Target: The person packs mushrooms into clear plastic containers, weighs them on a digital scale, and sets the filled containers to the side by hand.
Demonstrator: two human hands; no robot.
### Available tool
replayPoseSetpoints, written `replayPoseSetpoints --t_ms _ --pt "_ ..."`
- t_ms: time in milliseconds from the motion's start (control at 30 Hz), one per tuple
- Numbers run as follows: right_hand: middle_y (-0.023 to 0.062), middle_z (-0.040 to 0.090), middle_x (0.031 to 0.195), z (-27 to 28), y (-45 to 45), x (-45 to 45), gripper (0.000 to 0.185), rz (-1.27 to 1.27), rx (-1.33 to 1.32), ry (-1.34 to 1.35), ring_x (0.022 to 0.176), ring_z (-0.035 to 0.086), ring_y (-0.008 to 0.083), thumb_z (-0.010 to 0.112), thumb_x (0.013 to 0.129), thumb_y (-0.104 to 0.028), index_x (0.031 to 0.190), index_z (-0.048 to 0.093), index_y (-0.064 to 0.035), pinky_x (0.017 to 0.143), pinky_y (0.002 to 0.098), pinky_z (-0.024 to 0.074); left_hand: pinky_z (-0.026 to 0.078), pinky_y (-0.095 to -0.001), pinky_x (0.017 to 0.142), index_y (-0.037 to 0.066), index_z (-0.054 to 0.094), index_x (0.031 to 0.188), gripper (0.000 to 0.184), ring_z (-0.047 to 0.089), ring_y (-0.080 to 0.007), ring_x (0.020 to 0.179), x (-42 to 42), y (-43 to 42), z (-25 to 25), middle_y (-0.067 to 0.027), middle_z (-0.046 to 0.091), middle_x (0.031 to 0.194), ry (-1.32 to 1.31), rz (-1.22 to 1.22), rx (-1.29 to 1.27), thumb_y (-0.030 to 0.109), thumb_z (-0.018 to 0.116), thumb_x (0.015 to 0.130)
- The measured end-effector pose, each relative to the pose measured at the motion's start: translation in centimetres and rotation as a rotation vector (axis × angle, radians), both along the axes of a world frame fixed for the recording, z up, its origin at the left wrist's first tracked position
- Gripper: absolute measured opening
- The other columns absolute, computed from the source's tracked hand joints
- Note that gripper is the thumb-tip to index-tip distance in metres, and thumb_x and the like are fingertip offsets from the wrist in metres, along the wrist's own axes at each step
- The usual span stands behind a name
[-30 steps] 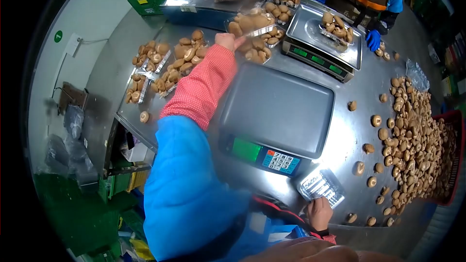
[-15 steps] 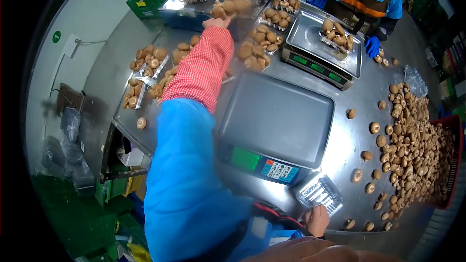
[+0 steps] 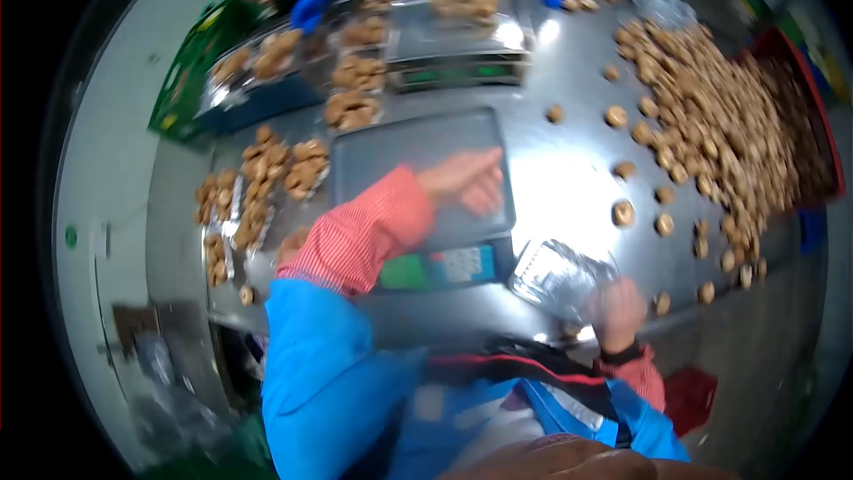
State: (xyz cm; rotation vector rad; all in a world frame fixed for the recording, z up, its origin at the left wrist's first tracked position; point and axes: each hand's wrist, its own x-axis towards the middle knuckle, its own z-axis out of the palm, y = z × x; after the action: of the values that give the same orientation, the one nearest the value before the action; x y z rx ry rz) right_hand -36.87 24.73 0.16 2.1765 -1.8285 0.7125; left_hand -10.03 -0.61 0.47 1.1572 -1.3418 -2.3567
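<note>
My left hand (image 3: 462,180) is over the grey plate of a near weighing scale (image 3: 373,156), fingers pointing right and apart, with nothing visible in them. The scale's green display and keypad face me. To its right, my right hand (image 3: 619,309) has its fingers closed on a clear plastic tray (image 3: 555,280). The tray looks tilted, and motion blurs its near end and the fingers. Loose mushrooms (image 3: 624,212) lie on the metal table (image 3: 569,169) farther right.
A large mushroom pile (image 3: 720,116) spreads from a red crate (image 3: 813,107). Filled mushroom trays (image 3: 258,213) stand left. A second scale (image 3: 458,71) carries a tray of mushrooms. At the back are a green crate (image 3: 200,71) and a co-worker's blue-gloved hand (image 3: 311,7).
My left hand has come back from the mushroom trays at the far left to above the near scale. My right hand and the plastic tray have shifted slightly. The view has turned right.
</note>
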Motion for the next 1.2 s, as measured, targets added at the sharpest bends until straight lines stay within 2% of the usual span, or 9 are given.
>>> replayPoseSetpoints --t_ms 100,267,367,567,700,733,767,833,1200 --pt "0.0087 0.05 0.07 0.7 -0.5 -1.1 0.023 0.066 -0.032 -0.036 0.063 0.054 0.0288 0.072 0.063 -0.012 0.075 0.052 -0.0082 0.053 0.0386 0.0439 0.061 -0.032 0.062 0.006 0.039 0.137 0.048 0.071 -0.022 0.077 -7.6 6.1 2.9 -0.0157 0.069 0.097 -0.065 -0.244 0.126 0.037 0.048 0.1" --pt "0.0109 0.054 0.092 1.1 -0.3 -3.2 0.038 0.096 0.128 -0.19 0.083 0.055 0.0278 0.075 0.069 -0.026 0.096 0.057 -0.0058 0.069 0.0388 0.0454 0.059 -0.0281 0.059 0.01 0.034 0.143 0.049 0.069 -0.0182 0.074 -14.9 7.0 -1.1 -0.0108 0.068 0.097 -0.087 -0.441 -0.151 0.017 0.049 0.097" --pt "0.0122 0.057 0.099 4.8 0.8 -8.4 0.066 -0.264 0.036 -0.11 0.088 0.057 0.0276 0.076 0.074 -0.036 0.127 0.053 -0.004 0.078 0.04 0.0463 0.056 -0.0278 0.064 0.008 0.039 0.14 0.044 0.067 -0.0173 0.076 -18.2 6.3 -1.8 -0.0086 0.067 0.094 -0.124 -0.632 -0.303 0.011 0.049 0.097" --pt "0.0082 0.061 0.089 -3.6 3.5 -19.9 0.052 -0.096 0.851 -1.65 0.065 0.06 0.0148 0.049 0.094 -0.012 0.142 0.03 -0.0086 0.06 0.0266 0.0502 0.053 -0.0332 0.079 0.009 0.046 0.137 0.053 0.063 -0.0192 0.088 -27.9 6.7 -3.1 -0.0117 0.062 0.105 0.004 -0.666 -0.542 0.025 0.06 0.088" --pt "0.0039 0.052 0.076 -5.5 6.1 -30.0 0.049 -0.816 0.471 -1.316 0.058 0.052 0.0122 0.046 0.092 -0.016 0.14 0.034 -0.0111 0.052 0.0266 0.0459 0.04 -0.0394 0.103 0.004 0.035 0.144 0.096 0.052 -0.0294 0.12 -32.5 -1.9 -9.5 -0.0212 0.049 0.134 -0.267 -0.16 -0.849 0.046 0.081 0.071" --pt "0.0105 0.059 0.081 -8.4 7.6 -34.2 0.05 -0.926 0.419 -1.284 0.068 0.06 0.0223 0.047 0.091 -0.018 0.139 0.034 -0.0095 0.06 0.0344 0.0511 0.039 -0.0398 0.105 0.003 0.031 0.145 0.104 0.048 -0.0313 0.125 -32.6 -5.1 -9.7 -0.024 0.044 0.139 -0.343 -0.13 -0.965 0.047 0.083 0.067" --pt "0.028 0.065 0.102 -8.0 8.2 -36.3 0.058 -1.027 0.441 -0.773 0.094 0.064 0.0434 0.049 0.087 -0.029 0.136 0.03 -0.0028 0.079 0.046 0.0513 0.038 -0.0403 0.107 0.002 0.027 0.147 0.112 0.044 -0.0331 0.13 -32.6 -7.9 -10.0 -0.0268 0.039 0.143 -0.418 -0.097 -1.081 0.048 0.086 0.063" --pt "0.0339 0.06 0.114 -5.2 6.8 -37.1 0.058 -1.186 0.616 -0.627 0.106 0.057 0.0515 0.046 0.088 -0.034 0.135 0.031 -0.0029 0.095 0.0503 0.0427 0.039 -0.0423 0.107 0.004 0.021 0.149 0.12 0.044 -0.0394 0.129 -33.0 -11.6 -11.4 -0.0287 0.041 0.141 -0.554 -0.097 -1.064 0.047 0.088 0.059" --pt "0.0322 0.062 0.112 -8.0 -13.0 -37.6 0.072 -1.035 0.539 -0.752 0.106 0.059 0.0474 0.045 0.086 -0.037 0.142 0.022 0.0019 0.093 0.0484 0.0449 0.041 -0.0457 0.104 0.01 0.01 0.152 0.143 0.047 -0.0435 0.121 -45.2 -11.2 -15.5 -0.0278 0.042 0.132 -0.47 -0.572 -1.23 0.049 0.094 0.043"
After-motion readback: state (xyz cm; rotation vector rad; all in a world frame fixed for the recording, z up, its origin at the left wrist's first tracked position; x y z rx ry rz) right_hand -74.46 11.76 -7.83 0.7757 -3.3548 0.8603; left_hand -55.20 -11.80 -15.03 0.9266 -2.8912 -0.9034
